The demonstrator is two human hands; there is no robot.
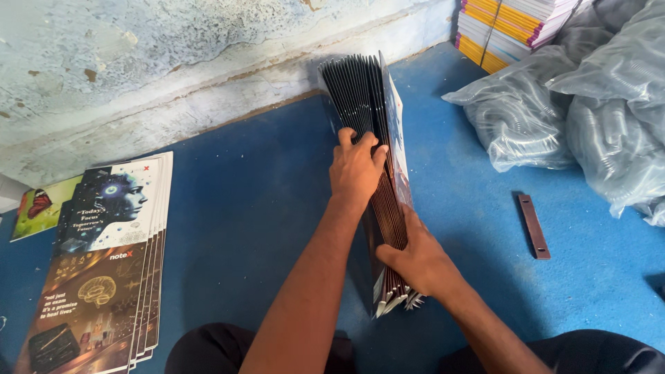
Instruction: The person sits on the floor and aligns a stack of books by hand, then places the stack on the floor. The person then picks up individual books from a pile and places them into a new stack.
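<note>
On the blue floor by the wall, you've got a bundle of printed cover sheets (pixel 377 173) standing on edge.
Your left hand (pixel 357 170) presses on top, fingers curled over the edges; your right hand (pixel 415 260) clasps the near end. Another pile of covers (pixel 104 270) lies flat at left, plastic bags (pixel 575 104) at right.

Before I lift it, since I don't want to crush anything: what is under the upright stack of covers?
The stack of covers stands on edge on the blue floor, held by the left hand and right hand. Anything beneath its bottom edge is hidden.
</note>
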